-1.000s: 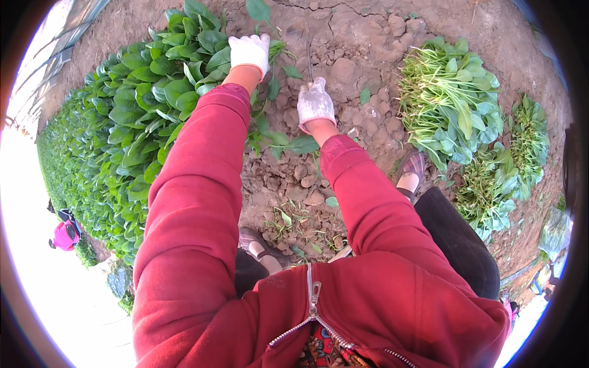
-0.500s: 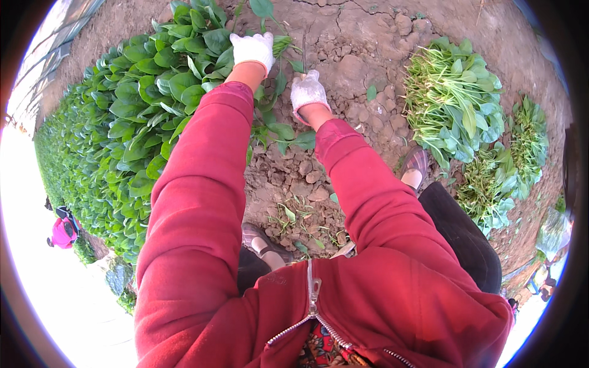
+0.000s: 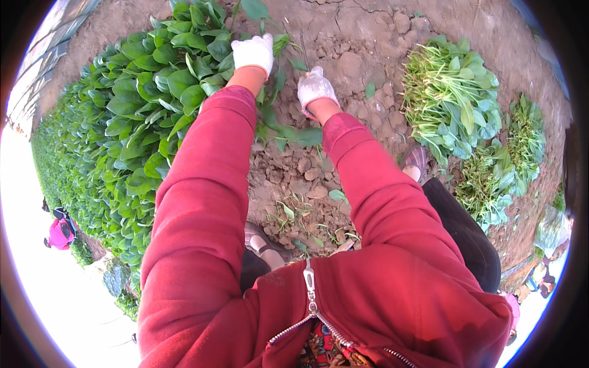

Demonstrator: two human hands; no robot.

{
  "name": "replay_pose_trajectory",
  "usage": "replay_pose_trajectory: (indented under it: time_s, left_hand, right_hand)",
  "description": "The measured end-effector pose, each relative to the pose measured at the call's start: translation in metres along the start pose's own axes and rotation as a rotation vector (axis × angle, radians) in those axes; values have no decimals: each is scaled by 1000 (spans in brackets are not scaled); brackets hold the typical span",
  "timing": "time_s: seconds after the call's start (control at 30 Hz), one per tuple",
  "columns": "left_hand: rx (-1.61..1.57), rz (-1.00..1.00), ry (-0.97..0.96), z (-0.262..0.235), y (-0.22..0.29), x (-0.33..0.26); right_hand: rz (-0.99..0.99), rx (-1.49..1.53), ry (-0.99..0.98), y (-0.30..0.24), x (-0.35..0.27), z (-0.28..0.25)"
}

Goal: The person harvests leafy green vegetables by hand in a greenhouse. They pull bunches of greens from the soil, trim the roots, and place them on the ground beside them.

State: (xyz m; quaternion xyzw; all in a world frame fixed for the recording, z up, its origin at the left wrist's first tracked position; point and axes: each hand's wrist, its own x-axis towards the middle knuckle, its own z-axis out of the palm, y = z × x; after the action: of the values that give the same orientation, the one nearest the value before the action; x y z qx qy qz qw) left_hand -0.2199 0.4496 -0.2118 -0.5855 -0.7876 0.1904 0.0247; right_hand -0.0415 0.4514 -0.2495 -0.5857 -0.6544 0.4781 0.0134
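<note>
My left hand (image 3: 253, 53), in a white glove, is closed on spinach stems at the far right edge of a dense spinach bed (image 3: 138, 98). A tuft of spinach (image 3: 280, 43) pokes out beside its fingers. Just to the right and slightly nearer, my right hand (image 3: 316, 86) wears a soiled white glove, its fingers curled. A thin dark tool (image 3: 304, 49) seems to extend away from that hand over the soil; its grip is hidden by the glove. Loose spinach leaves (image 3: 300, 135) droop below and between the hands.
A big pile of cut spinach (image 3: 451, 98) lies on the soil to the right, with smaller heaps (image 3: 488, 184) nearer. Crumbly soil (image 3: 353, 64) spreads between bed and piles. My shoes (image 3: 415, 161) stand on it. Someone in pink (image 3: 60, 233) is at the far left.
My right hand has shifted slightly right and nearer, away from the left hand. My left hand stays at the stems, nearly unmoved.
</note>
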Motion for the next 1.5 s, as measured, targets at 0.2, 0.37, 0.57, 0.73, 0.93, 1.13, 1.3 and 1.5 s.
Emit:
replay_pose_trajectory:
  time_s: [0.2,0.37,0.57,0.73,0.93,1.13,1.3,1.5]
  left_hand:
    - [-20,-46,-60,-3,2,-1]
    - [-97,-111,-125,-4,-3,-4]
    - [-237,-143,-221,-11,-16,4]
    - [-301,-153,-304,-9,-22,9]
    - [-314,-175,-280,-9,-19,6]
    - [-383,-211,-311,-4,-24,-1]
    - [-396,-231,-306,-1,-26,-2]
    - [-503,-260,-291,1,-45,-5]
  right_hand:
    - [-91,-149,-112,3,-28,-3]
    - [-511,-680,-14,-1,-36,9]
    - [22,239,15,-4,-30,36]
    - [-132,132,-9,-12,-31,51]
    - [98,382,-26,-14,-37,45]
    - [-178,40,-83,-6,-30,52]
    - [3,290,-65,-1,-30,52]
    - [51,323,-28,16,-50,33]
